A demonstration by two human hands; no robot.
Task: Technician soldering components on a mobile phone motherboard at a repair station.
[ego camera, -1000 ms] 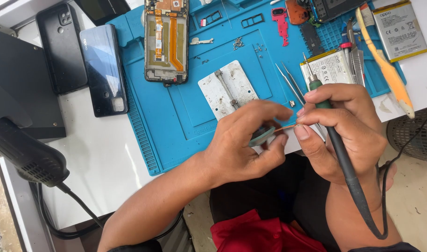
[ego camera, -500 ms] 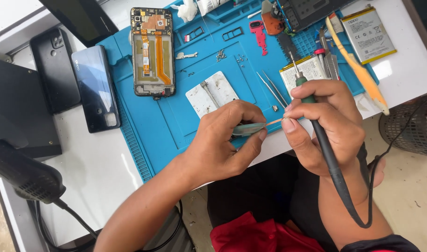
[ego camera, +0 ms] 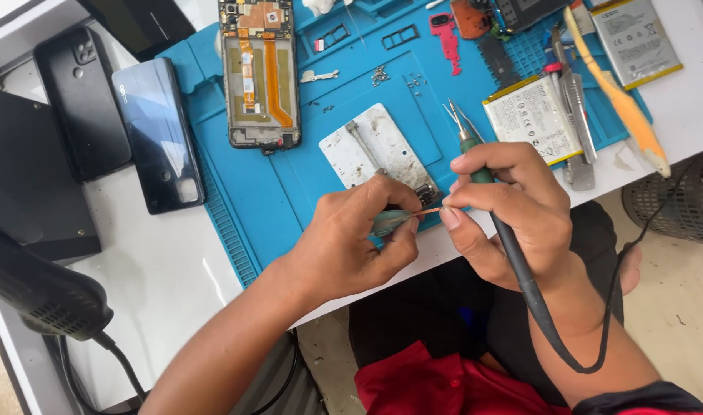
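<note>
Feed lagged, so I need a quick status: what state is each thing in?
Left hand: pinching greenish tweezers.
Right hand: gripping corded black soldering iron.
Opened phone frame: back off, orange flex exposed.
Dark blue phone back cover: detached, lying flat.
Two silver batteries: removed.

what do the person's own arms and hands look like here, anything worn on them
Both hands are bare: no gloves, rings or watch show on the left hand or the right hand. The left forearm is uncovered as far as the frame shows. At the right arm's upper end, a dark sleeve edge with a red band shows.
</note>
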